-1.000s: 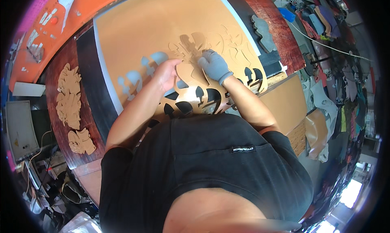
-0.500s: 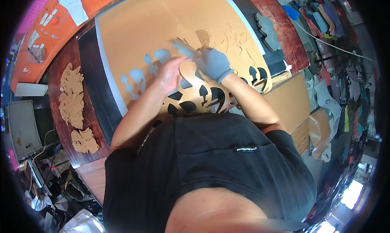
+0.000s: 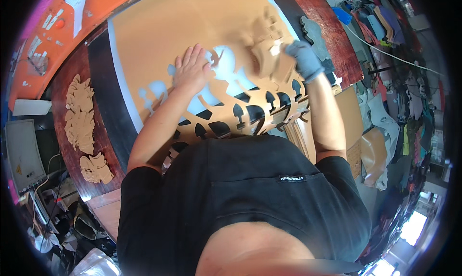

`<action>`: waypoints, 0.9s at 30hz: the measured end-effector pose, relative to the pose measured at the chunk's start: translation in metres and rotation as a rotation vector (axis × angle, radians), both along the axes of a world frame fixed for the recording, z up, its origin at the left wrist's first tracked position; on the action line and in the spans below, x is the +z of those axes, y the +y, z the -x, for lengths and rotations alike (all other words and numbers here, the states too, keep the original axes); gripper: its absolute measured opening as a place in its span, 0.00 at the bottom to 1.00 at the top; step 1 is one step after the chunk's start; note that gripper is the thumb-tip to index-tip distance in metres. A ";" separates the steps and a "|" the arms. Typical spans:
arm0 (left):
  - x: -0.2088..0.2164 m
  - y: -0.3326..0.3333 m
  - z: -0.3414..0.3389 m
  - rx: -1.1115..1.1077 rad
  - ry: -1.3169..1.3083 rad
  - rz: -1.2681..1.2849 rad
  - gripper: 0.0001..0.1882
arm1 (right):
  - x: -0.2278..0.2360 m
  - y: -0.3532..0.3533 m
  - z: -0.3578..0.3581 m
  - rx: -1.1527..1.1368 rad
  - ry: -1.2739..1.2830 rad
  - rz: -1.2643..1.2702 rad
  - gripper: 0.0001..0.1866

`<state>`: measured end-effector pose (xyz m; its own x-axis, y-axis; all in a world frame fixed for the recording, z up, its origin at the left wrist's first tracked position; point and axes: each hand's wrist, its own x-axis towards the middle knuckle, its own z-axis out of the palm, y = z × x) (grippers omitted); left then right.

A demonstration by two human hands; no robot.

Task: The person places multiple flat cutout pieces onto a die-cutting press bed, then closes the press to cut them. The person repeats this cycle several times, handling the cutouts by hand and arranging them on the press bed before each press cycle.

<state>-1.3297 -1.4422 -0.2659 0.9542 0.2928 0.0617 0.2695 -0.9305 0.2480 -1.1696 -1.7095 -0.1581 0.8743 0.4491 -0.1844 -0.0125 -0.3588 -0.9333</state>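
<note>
My bare left hand (image 3: 192,70) lies flat with its fingers stretched on a tan leather-like sheet (image 3: 159,30), beside cut-out openings that show white beneath. My right hand (image 3: 304,59), in a grey glove, is at the sheet's right side. Its fingers are closed at the edge of a bunch of tan cut pieces (image 3: 269,54), which is smeared by motion; the fingertips are partly hidden. Toward my body, the sheet's perforated part (image 3: 250,100) droops over the near edge, with dark showing through its holes.
Stacked tan cut pieces (image 3: 79,114) lie on the reddish board at the left. A grey metal cutting die (image 3: 315,37) rests at the right. An orange machine surface (image 3: 36,40) borders the far left. Scraps and material (image 3: 385,40) hang at the right.
My right hand has moved right, and the tan pieces are now at the sheet's right side. My left hand has shifted farther up and flattened onto the sheet. More white openings show between them.
</note>
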 end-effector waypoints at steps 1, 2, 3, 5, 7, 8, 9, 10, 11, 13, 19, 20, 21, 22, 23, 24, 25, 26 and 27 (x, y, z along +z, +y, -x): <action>-0.001 0.002 0.001 -0.005 -0.007 -0.004 0.29 | 0.006 -0.012 -0.003 -0.048 -0.031 -0.251 0.07; 0.001 0.003 0.001 -0.034 -0.033 0.011 0.29 | 0.017 -0.023 -0.007 0.002 -0.138 -0.449 0.09; 0.004 0.003 0.002 -0.018 -0.058 -0.014 0.29 | 0.033 -0.037 -0.009 -0.031 -0.018 -0.489 0.12; 0.015 -0.004 0.005 -0.012 -0.094 0.000 0.27 | 0.064 -0.057 -0.008 -0.140 -0.176 -0.299 0.11; 0.030 -0.019 0.008 -0.136 -0.256 0.131 0.28 | 0.086 -0.066 -0.003 -0.229 -0.292 -0.067 0.12; 0.038 -0.029 0.010 -0.150 -0.231 0.203 0.28 | 0.087 -0.063 0.001 -0.210 -0.364 0.005 0.13; 0.041 -0.050 0.016 -0.215 -0.292 0.584 0.29 | 0.086 -0.056 0.003 -0.143 -0.413 0.215 0.13; 0.044 -0.077 0.019 -0.228 -0.271 0.964 0.29 | 0.075 -0.047 0.008 -0.083 -0.535 0.445 0.14; 0.047 -0.094 0.018 -0.152 -0.176 1.117 0.30 | 0.047 -0.020 0.009 -0.073 -1.122 0.700 0.13; 0.053 -0.105 0.006 0.234 0.100 1.873 0.33 | -0.002 0.013 0.023 0.089 -0.863 0.859 0.14; 0.052 -0.112 -0.021 0.560 0.169 2.033 0.33 | -0.059 0.029 0.035 0.074 -0.796 0.604 0.14; 0.051 -0.110 -0.027 0.581 0.184 2.060 0.33 | -0.057 0.026 0.034 0.067 -0.788 0.571 0.14; 0.051 -0.110 -0.034 0.600 0.218 2.097 0.33 | -0.055 0.024 0.032 0.076 -0.803 0.515 0.14; 0.051 -0.106 -0.040 0.595 0.256 2.155 0.31 | -0.053 0.021 0.030 0.066 -0.765 0.509 0.14; 0.051 -0.105 -0.048 0.521 0.277 2.109 0.30 | -0.052 0.020 0.029 0.072 -0.749 0.476 0.14; 0.052 -0.104 -0.054 0.453 0.297 2.061 0.28 | -0.053 0.019 0.028 0.098 -0.717 0.442 0.15; 0.053 -0.104 -0.059 0.411 0.293 2.022 0.27 | -0.055 0.019 0.028 0.082 -0.712 0.438 0.15; 0.054 -0.105 -0.065 0.391 0.313 1.871 0.24 | -0.057 0.019 0.027 0.081 -0.698 0.434 0.15; 0.055 -0.106 -0.067 0.401 0.271 1.766 0.23 | -0.059 0.018 0.027 0.066 -0.679 0.442 0.15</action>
<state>-1.2629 -1.5487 -0.2111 0.7482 0.0233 -0.6631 0.5793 0.4641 0.6701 -1.1965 -1.6912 -0.2173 0.8334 0.5134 0.2046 0.5397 -0.6763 -0.5014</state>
